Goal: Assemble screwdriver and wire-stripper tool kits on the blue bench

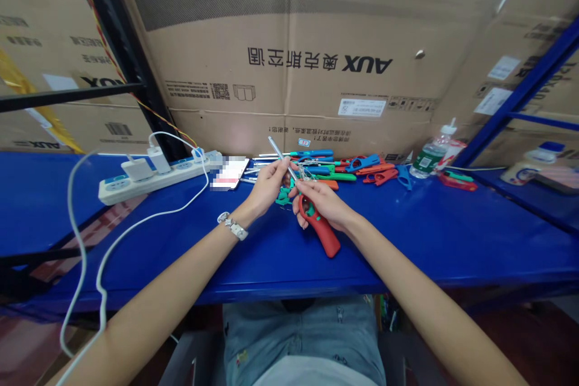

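Observation:
A red lighter-like tool (324, 235) with a green trigger and a long silver tube (275, 148) is held over the blue table. My left hand (270, 182) pinches the tube around its middle. My right hand (323, 200) grips the tool where the tube meets the red body, whose handle points down toward me. Behind my hands lies a pile of similar tools and handles in blue (365, 163), green (344, 177) and red (380, 176). Small green parts (283, 195) lie just below my left hand, partly hidden by it.
On the left, a white power strip (136, 186) with plugs and loose cables stands beside a phone (231, 172). A bottle (426, 160) is at the back right, near a red box (458, 181). Large cardboard boxes (289, 24) stand behind the blue table (407, 247).

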The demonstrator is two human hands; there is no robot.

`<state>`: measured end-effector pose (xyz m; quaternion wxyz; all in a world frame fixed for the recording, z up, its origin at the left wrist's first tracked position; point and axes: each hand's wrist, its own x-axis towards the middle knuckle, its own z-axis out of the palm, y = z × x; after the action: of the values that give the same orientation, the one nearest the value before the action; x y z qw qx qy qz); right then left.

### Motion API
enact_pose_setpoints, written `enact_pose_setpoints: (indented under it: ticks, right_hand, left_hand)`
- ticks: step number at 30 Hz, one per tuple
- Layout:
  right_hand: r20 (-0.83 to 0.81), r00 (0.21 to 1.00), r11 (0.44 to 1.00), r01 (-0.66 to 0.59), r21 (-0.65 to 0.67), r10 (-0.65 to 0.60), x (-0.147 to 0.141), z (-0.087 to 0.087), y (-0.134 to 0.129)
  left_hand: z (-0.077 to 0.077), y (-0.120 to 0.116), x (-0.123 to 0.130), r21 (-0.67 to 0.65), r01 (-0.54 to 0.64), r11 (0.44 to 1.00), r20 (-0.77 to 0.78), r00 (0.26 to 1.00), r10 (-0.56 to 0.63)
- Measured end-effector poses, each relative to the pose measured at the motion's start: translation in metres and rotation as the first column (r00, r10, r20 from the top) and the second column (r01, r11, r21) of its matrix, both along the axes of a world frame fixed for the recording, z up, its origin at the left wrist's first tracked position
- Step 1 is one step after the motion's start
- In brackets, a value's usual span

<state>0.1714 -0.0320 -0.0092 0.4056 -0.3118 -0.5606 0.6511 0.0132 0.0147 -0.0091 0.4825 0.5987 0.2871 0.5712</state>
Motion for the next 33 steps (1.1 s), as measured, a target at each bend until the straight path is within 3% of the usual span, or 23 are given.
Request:
enact_pose_setpoints:
  ticks: [7,19,22,28,33]
  right_hand:
    - [-0.034,0.999,1.0,0.02,0.005,-0.02,0.001,0.003,-0.002]
    - [-0.059,0.992,0.981,0.104,-0.163,-0.115,0.001,0.014,-0.006]
    - [-0.094,0.993,0.974,0.051,-0.219,-0.073,0.002,0.015,-0.004]
    - [-0.136,0.989,0.996,0.049,-0.073,-0.059,0.002,0.015,-0.004]
    - [-0.114,0.993,0.998,0.033,-0.05,-0.039,0.004,0.016,-0.004]
  left_hand:
    - [0.0,-0.004,0.004,-0.004,0.038,0.999,0.001,0.999,-0.038]
    - [-0.001,-0.014,0.008,-0.027,0.257,0.966,-0.071,0.963,-0.259]
    - [-0.001,-0.016,0.008,-0.077,0.285,0.955,0.011,0.959,-0.285]
    - [0.006,-0.019,0.012,-0.172,0.3,0.938,0.208,0.942,-0.263]
    - [0.008,-0.019,0.015,-0.184,0.274,0.944,0.282,0.935,-0.217]
